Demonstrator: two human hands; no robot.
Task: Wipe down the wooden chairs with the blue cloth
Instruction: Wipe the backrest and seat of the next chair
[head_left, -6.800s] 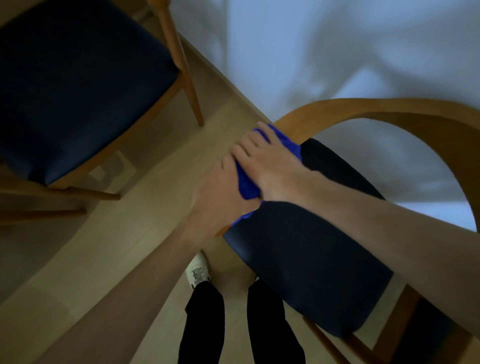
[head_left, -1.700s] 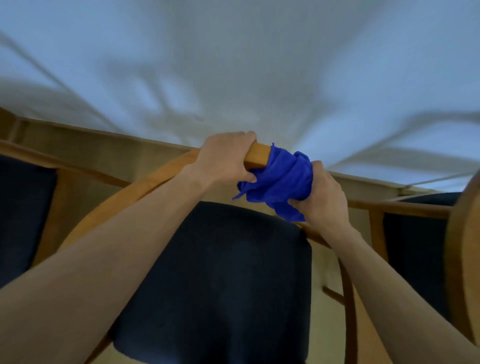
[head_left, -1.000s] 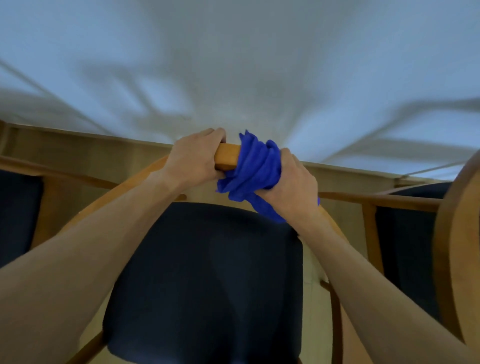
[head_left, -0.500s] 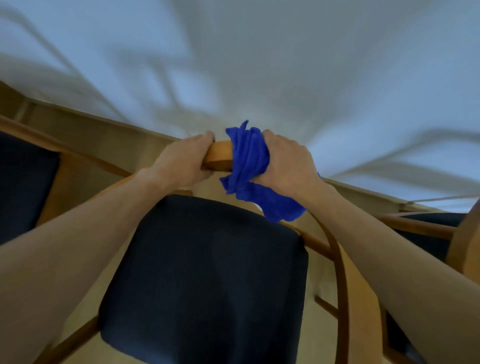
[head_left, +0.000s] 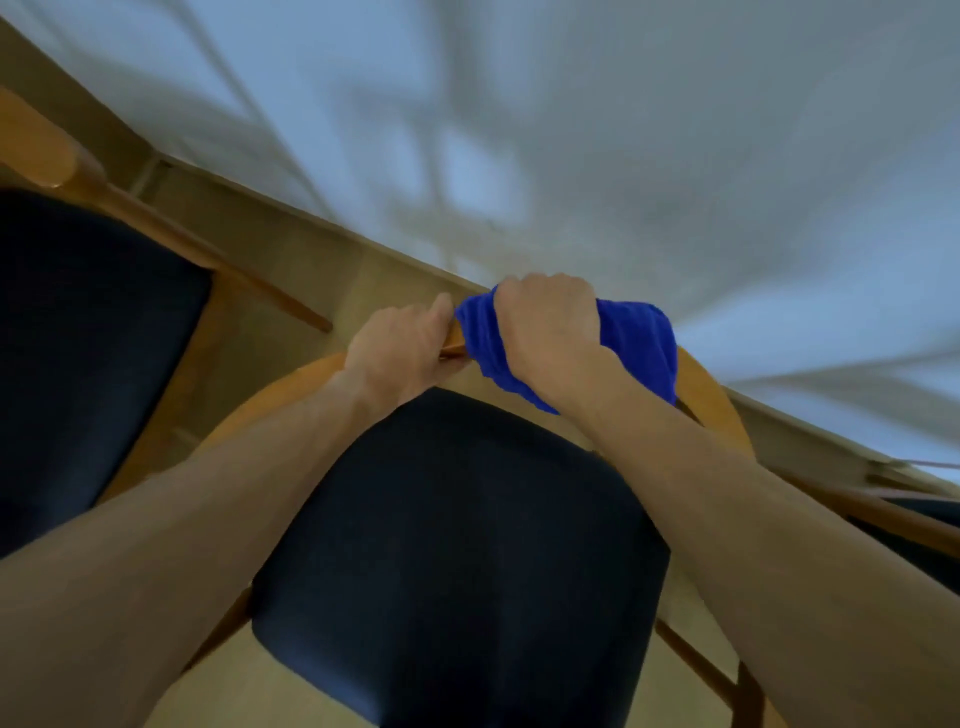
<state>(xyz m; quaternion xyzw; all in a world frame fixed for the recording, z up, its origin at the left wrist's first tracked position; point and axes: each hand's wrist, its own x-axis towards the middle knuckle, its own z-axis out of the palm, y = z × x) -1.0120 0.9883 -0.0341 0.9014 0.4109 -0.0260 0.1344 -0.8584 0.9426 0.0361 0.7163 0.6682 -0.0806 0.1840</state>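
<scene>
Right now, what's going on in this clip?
A person is wiping a wooden chair with a curved backrest rail and a dark padded seat. The right hand grips a bunched blue cloth wrapped over the top of the rail. The left hand holds the bare rail just beside it, apparently steadying the chair. Another dark-seated wooden chair stands to the left. The frame is motion-blurred, so how much is already wiped cannot be told.

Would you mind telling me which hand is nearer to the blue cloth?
Right. The right hand grips the blue cloth around the chair's curved backrest; the left hand grips bare wood just beside it.
</scene>
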